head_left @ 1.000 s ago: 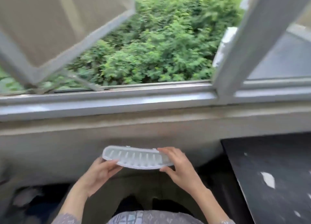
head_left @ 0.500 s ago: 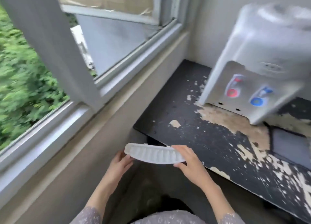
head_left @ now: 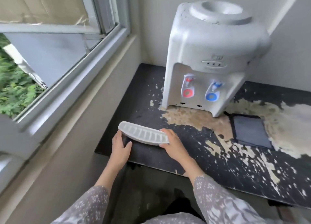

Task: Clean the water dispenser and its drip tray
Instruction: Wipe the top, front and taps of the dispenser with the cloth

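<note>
Beside an open window (head_left: 55, 43) with greenery beyond, a black table (head_left: 218, 158) fills the corner, its dark coating flaked away in pale, rough patches that spread widest around the foot of the water dispenser (head_left: 210, 55). That dispenser stands upright at the back, a rounded pale-grey plastic body with an empty bottle well on top and a red tap (head_left: 188, 87) and a blue tap (head_left: 212, 91) in its recess; specks of grime show near its top left shoulder, so the body looks not yet wiped. The drip tray (head_left: 143, 134) is off the machine and held just above the near left part of the table, a long, shallow, curved white plastic piece with a slotted grille. The left hand (head_left: 120, 145) grips its left end from below, the right hand (head_left: 171, 142) closes over its right end with thumb under and fingers on top (both hands firmly wrapped, nothing else in them). A grey cloth (head_left: 249, 133), soft and square, lies flat right of the dispenser's base, well apart from the tray. By my reckoning the tray's wiping or refitting and the whole dispenser remain to do.
</note>
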A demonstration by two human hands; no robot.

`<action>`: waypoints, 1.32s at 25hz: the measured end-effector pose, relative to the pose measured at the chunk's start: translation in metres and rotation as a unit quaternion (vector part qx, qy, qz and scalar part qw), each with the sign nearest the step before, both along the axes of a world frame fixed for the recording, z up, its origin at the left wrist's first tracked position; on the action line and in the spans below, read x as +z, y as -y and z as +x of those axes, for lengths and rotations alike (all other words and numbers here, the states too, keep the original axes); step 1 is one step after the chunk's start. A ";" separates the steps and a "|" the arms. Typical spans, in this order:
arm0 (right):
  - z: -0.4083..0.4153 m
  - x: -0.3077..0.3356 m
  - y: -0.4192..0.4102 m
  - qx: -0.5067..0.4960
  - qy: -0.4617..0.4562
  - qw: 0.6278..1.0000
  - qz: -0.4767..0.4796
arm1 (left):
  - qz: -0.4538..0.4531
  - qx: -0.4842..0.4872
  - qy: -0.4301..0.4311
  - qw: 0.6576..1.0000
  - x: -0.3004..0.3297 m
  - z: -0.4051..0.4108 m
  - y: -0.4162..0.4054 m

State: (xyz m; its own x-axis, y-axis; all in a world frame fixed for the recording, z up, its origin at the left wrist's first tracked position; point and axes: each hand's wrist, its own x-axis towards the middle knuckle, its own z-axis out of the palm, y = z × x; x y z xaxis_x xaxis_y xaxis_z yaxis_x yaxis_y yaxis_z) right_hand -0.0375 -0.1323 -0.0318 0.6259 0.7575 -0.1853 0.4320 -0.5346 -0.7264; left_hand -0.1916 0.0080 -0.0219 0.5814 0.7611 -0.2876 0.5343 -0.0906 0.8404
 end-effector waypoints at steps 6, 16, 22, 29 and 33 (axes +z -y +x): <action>0.036 -0.017 -0.053 0.060 0.031 0.997 -0.027 | 0.160 -0.101 -0.097 0.977 -0.016 0.051 0.000; 0.110 -0.029 0.060 -0.048 0.179 0.977 0.108 | 0.288 -0.032 -0.081 0.953 -0.019 0.125 0.058; 0.176 -0.033 0.192 -0.236 0.230 0.943 -0.051 | 0.311 -0.366 -0.044 0.876 -0.027 0.209 0.124; 0.199 -0.032 0.220 -0.172 0.228 0.954 -0.092 | 0.361 -0.404 -0.146 0.828 -0.028 0.245 0.159; 0.211 -0.013 0.226 -0.217 0.153 0.964 -0.020 | 0.357 -0.347 -0.051 0.866 -0.013 0.255 0.164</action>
